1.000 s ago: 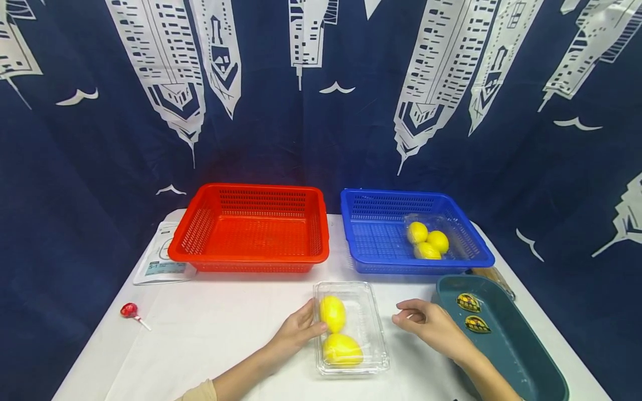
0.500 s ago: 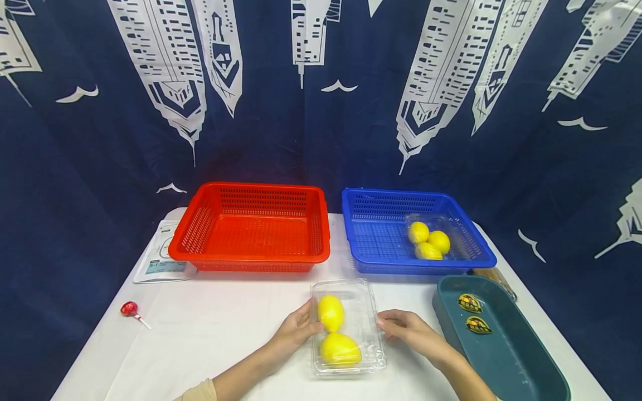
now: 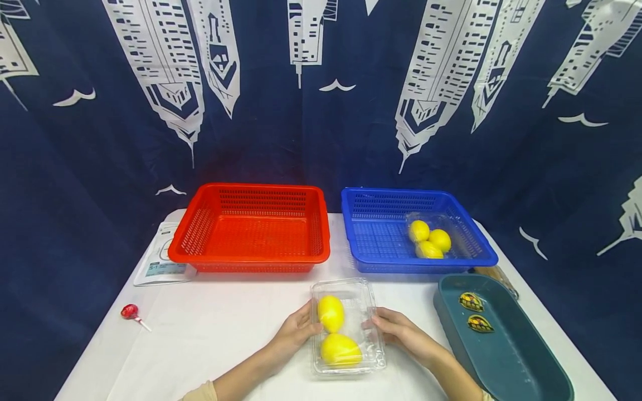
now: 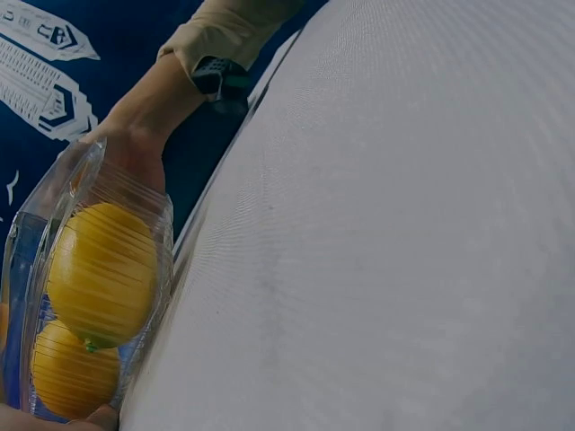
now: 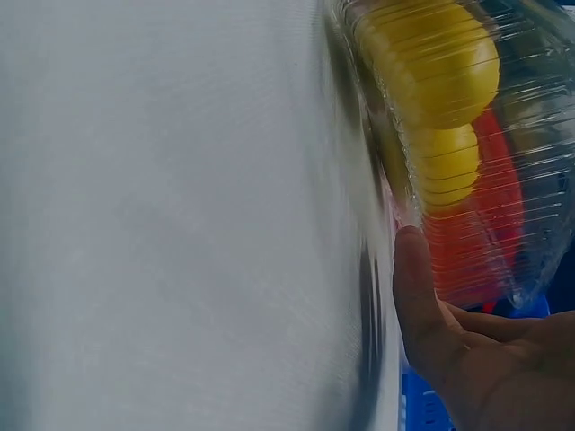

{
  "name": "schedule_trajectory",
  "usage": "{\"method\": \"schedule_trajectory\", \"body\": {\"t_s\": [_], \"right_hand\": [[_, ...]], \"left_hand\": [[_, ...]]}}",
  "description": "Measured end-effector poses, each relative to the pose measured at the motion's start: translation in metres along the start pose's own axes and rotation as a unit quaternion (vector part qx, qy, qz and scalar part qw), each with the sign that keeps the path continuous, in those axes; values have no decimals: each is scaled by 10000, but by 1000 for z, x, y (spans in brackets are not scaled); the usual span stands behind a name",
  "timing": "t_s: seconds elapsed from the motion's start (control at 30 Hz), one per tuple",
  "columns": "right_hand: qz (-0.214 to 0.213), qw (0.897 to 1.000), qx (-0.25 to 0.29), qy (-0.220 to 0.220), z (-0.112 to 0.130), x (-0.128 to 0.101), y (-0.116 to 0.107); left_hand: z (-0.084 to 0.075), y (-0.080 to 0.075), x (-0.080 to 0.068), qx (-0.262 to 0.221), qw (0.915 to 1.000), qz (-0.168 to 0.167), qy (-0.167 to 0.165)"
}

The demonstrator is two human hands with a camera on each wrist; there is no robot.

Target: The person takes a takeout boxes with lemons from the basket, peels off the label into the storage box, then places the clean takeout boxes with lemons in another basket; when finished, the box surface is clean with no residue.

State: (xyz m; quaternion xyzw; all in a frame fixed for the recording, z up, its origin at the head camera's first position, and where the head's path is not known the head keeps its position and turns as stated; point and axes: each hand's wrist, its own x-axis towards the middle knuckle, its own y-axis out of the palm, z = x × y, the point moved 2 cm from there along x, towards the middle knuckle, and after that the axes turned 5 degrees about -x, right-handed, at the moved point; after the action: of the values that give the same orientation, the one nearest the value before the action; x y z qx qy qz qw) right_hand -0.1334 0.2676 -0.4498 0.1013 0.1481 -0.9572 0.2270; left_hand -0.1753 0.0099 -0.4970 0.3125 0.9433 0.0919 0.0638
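In the head view a clear plastic clamshell box [image 3: 358,306] sits near the front of the table, its lid closed over two lemons [image 3: 341,350] on its left side. My left hand [image 3: 293,333] grips the box's left wall, thumb over the edge. On the opposite side my right hand [image 3: 403,337] holds the right wall between thumb and fingers. The ribbed wall of the box [image 5: 539,171] shows in the right wrist view, with the right thumb at its lower edge. Both lemons [image 4: 103,274] appear through the plastic in the left wrist view.
A red basket [image 3: 251,259] and a blue basket [image 3: 421,262] stand at the back; the blue one holds another clear box with three lemons [image 3: 419,230]. To the right, a green tray [image 3: 521,356] has two black-and-gold stickers [image 3: 480,323]. A lollipop [image 3: 129,312] and a white packet [image 3: 165,267] lie left.
My right hand has come left from beside the green tray and taken hold of the box's right side. The left hand keeps its grip; the box has shifted only slightly.
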Motion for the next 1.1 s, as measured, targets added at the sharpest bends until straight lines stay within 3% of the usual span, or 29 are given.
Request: {"method": "schedule_trajectory", "body": {"t_s": [0.4,1.1], "right_hand": [[-67,9996,282,-7,-6,12,-2],[-151,9979,622,23,-19,12,-5]], "left_hand": [[1,-1,-2,-12,10000,-15,16],[5,0,3,-12,10000,73,34]]}}
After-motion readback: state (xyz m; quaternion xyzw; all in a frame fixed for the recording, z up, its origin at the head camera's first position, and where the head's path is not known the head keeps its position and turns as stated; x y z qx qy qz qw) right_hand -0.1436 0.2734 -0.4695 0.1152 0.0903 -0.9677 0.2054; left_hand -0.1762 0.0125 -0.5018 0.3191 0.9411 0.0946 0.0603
